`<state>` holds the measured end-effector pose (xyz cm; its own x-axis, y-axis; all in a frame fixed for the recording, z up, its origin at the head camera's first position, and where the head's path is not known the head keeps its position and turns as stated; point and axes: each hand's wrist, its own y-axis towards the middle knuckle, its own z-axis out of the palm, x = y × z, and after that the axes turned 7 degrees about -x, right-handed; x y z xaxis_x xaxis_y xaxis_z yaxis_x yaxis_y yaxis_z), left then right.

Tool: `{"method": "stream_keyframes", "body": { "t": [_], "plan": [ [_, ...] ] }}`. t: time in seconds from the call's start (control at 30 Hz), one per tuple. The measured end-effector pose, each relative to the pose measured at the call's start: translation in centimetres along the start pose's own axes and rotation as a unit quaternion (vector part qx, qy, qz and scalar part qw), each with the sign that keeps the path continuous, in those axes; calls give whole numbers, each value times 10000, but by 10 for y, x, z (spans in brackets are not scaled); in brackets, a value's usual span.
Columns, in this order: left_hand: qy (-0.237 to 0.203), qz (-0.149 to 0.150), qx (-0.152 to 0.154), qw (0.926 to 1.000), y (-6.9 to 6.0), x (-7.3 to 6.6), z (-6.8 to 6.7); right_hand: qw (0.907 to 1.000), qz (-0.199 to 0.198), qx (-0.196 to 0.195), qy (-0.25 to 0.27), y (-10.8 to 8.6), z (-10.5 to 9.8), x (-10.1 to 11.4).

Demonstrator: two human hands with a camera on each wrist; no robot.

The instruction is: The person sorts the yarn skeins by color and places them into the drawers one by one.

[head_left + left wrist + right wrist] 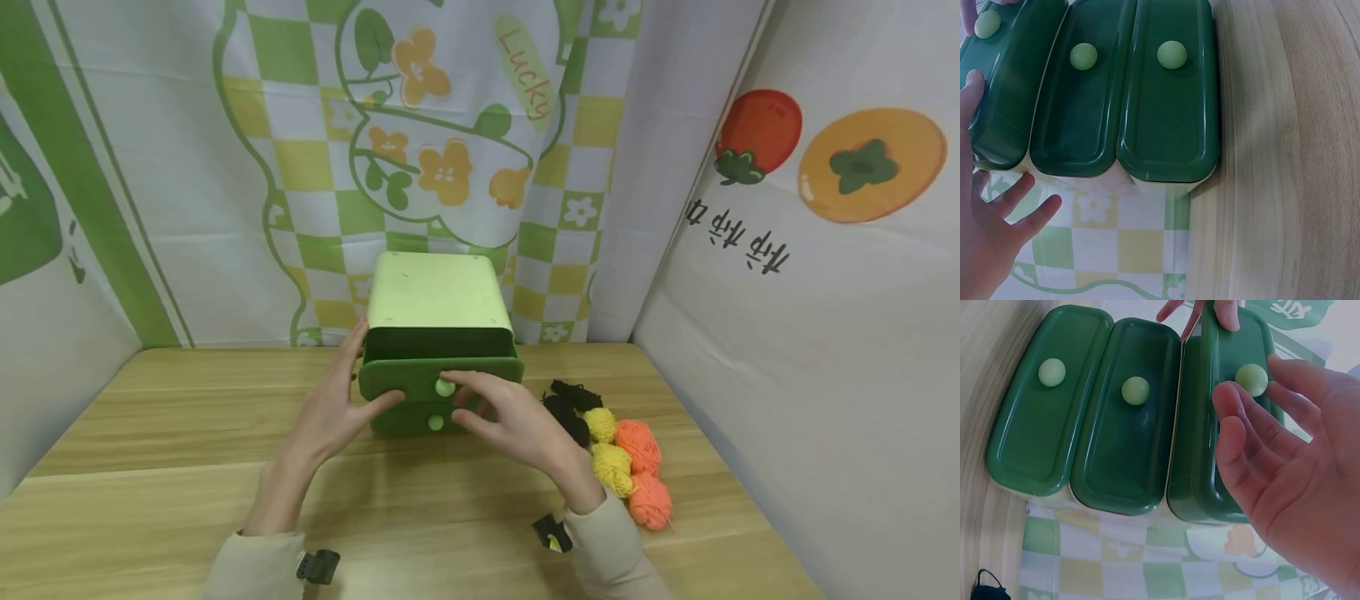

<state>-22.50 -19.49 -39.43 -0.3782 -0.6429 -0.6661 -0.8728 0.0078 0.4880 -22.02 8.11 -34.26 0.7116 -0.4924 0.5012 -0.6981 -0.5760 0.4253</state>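
Note:
A small cabinet (438, 292) with a light green top has its dark green top drawer (390, 375) pulled partly out. At its left side is my left hand (330, 412), the thumb touching the drawer front and the fingers spread beside the cabinet. My right hand (525, 425) has its index fingertip at the drawer's round knob (445, 387), fingers loosely bent and thumb apart below. In the right wrist view, fingers of the right hand (1310, 462) surround the knob (1251, 380) without a plain pinch. Two lower drawers (1079, 112) appear closed in the left wrist view.
Yellow yarn balls (612, 468), orange yarn balls (638, 447) and black yarn (566, 419) lie on the wooden table (150, 442) right of the cabinet. A patterned curtain (315, 208) hangs close behind. A small black item (552, 533) is by the right sleeve.

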Motion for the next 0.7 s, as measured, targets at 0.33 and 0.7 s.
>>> {"method": "stream_keyframes", "body": {
  "t": [0.33, 0.7],
  "plan": [
    [137, -74, 7, 9999, 0, 0, -1, 9998, 203, -73, -52, -8, -11, -7],
    [134, -96, 5, 9999, 0, 0, 0, 9984, 0, -518, -224, -18, -30, -15]
  ]
}}
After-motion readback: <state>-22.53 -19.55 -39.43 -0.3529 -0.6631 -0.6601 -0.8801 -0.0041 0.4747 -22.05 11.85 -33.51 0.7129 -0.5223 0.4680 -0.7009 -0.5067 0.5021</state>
